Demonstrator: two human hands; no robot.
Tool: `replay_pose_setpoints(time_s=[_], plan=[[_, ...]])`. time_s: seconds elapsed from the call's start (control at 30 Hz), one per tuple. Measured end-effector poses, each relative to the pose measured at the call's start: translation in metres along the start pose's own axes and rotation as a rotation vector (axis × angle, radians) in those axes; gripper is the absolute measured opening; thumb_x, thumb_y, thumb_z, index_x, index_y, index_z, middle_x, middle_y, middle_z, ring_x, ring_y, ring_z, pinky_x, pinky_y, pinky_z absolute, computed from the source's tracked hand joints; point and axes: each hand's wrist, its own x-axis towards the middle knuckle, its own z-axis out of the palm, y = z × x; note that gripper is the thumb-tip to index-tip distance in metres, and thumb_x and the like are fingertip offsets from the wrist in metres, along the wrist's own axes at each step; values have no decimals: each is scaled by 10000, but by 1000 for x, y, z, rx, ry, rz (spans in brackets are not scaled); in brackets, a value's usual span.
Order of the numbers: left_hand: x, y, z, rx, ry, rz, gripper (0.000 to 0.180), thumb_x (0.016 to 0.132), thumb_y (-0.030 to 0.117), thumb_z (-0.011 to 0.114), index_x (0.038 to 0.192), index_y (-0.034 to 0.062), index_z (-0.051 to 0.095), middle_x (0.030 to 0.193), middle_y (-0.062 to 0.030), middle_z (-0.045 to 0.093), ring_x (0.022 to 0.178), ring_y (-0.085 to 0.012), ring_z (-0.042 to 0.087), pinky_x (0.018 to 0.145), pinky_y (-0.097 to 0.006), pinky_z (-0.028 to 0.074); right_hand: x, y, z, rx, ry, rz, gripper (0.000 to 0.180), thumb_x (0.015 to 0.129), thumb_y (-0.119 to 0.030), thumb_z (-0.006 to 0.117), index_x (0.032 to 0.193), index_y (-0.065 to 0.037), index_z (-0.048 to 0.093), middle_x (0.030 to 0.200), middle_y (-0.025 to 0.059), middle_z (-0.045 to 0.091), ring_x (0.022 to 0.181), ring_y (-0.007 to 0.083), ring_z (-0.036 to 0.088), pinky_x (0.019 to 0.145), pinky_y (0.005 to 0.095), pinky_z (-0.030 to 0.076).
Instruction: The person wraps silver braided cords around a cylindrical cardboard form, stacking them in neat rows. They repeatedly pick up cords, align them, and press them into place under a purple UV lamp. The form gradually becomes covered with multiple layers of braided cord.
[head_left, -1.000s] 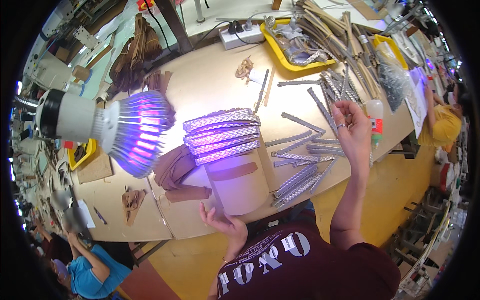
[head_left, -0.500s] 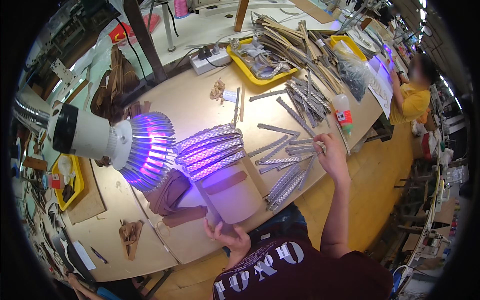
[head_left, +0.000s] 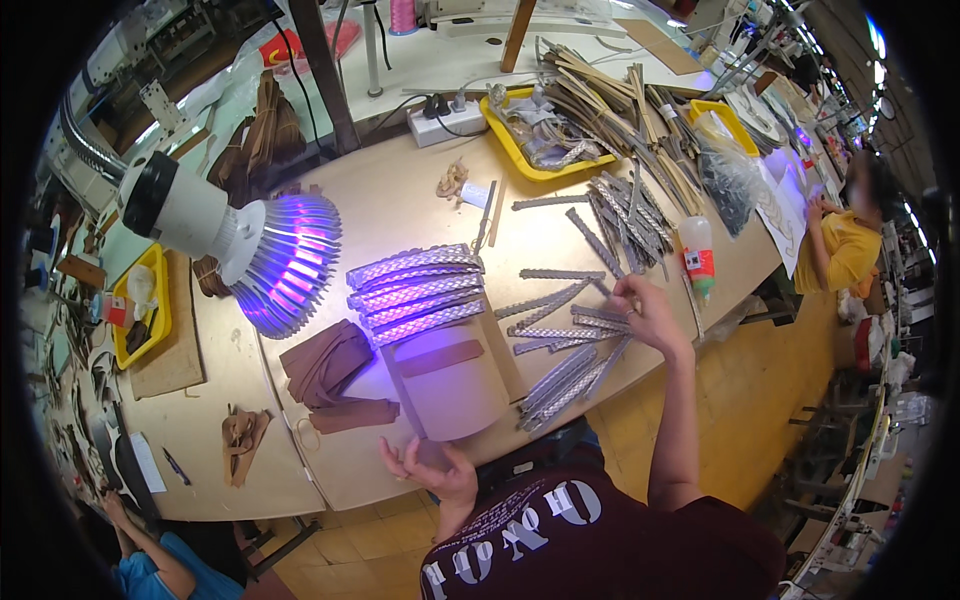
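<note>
Seeing folded brown strips [head_left: 325,370], then silvery braided bands [head_left: 418,294] over a curved tan form [head_left: 455,400], inward from near edge of tabletop [head_left: 385,185]. Finding left hand [head_left: 438,476] at that edge, loosely curled, empty. Rightward, noting loose braided strips [head_left: 572,386], likely light, flexible, perhaps slick; best taken near an end. Finding right hand [head_left: 648,312] at their far side, pinched; cannot tell if gripping one.

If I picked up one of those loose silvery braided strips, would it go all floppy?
Perhaps only a bit: the loose braided strips lie mostly straight. One would likely feel light, since they look narrow. It probably wouldn't roll much, because they look flattish.
</note>
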Motion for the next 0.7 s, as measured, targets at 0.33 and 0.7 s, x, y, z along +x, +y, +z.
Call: replay_pose_setpoints(time_s=[0.33, 0.7], plan=[[10, 7, -4, -37, -12, -93, 418, 937, 186, 622, 1231, -13, 402, 1504, -294, 215, 1412, -447, 232, 1132, -547, 192, 17, -44, -27, 1093, 101, 287, 172, 992, -207, 580, 1024, -45, 532, 926, 152, 716, 779, 207, 732, 667, 288, 590], [9, 8, -2, -74, 20, -79, 428, 903, 163, 648, 1226, 4, 417, 1481, -288, 245, 1403, -444, 245, 1127, -548, 204, 14, -136, 3, 1103, -202, 124, 157, 963, -137, 611, 1004, -5, 538, 908, 177, 710, 742, 232, 727, 698, 309, 594]])
